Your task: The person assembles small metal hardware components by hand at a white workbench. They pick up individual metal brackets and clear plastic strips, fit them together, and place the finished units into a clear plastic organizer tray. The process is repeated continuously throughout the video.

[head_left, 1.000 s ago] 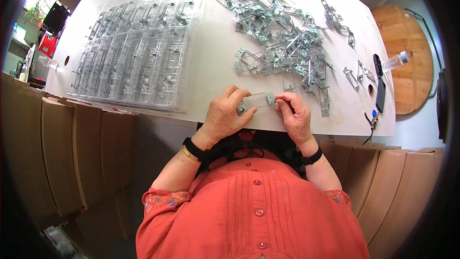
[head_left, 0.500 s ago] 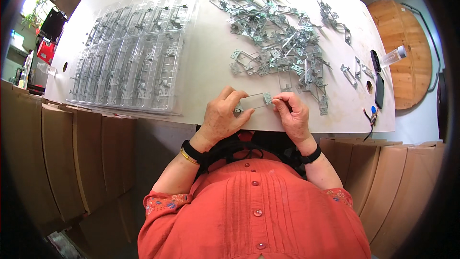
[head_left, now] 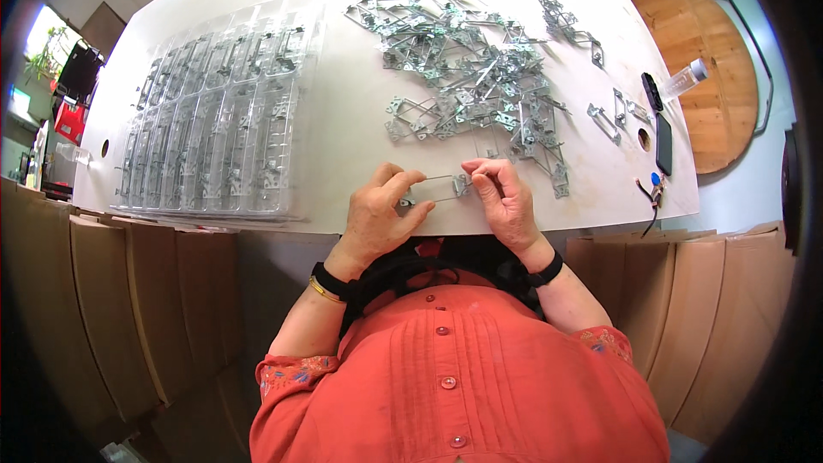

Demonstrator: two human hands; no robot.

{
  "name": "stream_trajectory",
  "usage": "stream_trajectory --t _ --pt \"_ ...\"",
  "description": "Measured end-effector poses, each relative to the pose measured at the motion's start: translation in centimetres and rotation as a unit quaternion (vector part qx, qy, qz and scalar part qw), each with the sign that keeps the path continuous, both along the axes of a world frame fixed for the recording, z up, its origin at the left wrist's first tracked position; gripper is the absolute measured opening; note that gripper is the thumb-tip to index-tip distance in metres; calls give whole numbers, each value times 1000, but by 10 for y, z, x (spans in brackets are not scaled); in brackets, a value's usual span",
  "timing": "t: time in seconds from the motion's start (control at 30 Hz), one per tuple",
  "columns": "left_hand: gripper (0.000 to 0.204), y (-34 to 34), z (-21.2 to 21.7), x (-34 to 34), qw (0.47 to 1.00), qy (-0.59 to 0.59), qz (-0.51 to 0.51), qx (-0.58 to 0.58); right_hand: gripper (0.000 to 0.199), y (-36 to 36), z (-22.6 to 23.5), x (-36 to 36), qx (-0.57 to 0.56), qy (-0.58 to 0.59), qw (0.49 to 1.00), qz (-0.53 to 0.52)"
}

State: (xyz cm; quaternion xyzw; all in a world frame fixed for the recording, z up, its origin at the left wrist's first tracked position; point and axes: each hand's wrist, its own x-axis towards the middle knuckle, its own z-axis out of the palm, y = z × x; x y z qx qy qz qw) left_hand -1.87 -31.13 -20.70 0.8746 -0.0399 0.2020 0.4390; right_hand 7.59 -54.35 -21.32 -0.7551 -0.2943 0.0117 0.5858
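Observation:
Between my hands, near the table's front edge, is a metal bracket (head_left: 461, 185) with two thin parallel rods and a small plate at its right end. My left hand (head_left: 379, 210) grips the bracket's left end between thumb and fingers, which partly cover it. At the plate end, my right hand (head_left: 504, 199) is closed in a pinch, fingertips against the plate; whether a small part is between them is hidden. Beyond my hands lies a tangled pile of similar metal brackets (head_left: 480, 73). On the left, a clear plastic tray (head_left: 296, 133) holds rows of brackets in its compartments.
A smaller group of brackets (head_left: 570, 21) lies at the far right. Near the right edge are loose brackets (head_left: 604, 123), a black phone (head_left: 663, 144), a clear bottle (head_left: 686, 79) and a cable (head_left: 653, 197). Cardboard boxes (head_left: 677, 309) stand below the table on both sides.
The whole view has shifted, so the table contents appear farther left. My left hand still holds the bracket; my right hand stays at the plate, with its fingers slightly repositioned.

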Motion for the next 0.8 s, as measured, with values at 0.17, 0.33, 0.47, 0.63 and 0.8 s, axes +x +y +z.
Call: stream_trajectory --t 0.17,0.33,0.47,0.63,0.8 --pt "43 3 5 1 999 34 -8 -20 10 -3 3 -2 -35 -10 999 15" --pt "48 8 7 1 992 83 5 -94 8 -4 4 -4 -43 -20 998 37" --pt "47 6 7 -1 991 80 23 -105 8 -6 8 -5 -74 -41 996 40" --pt "42 2 -17 4 992 2 119 -29 9 -3 7 -6 -70 -80 993 47" --pt "41 -9 -1 5 982 122 137 -37 7 -5 10 -8 -77 -61 991 87"
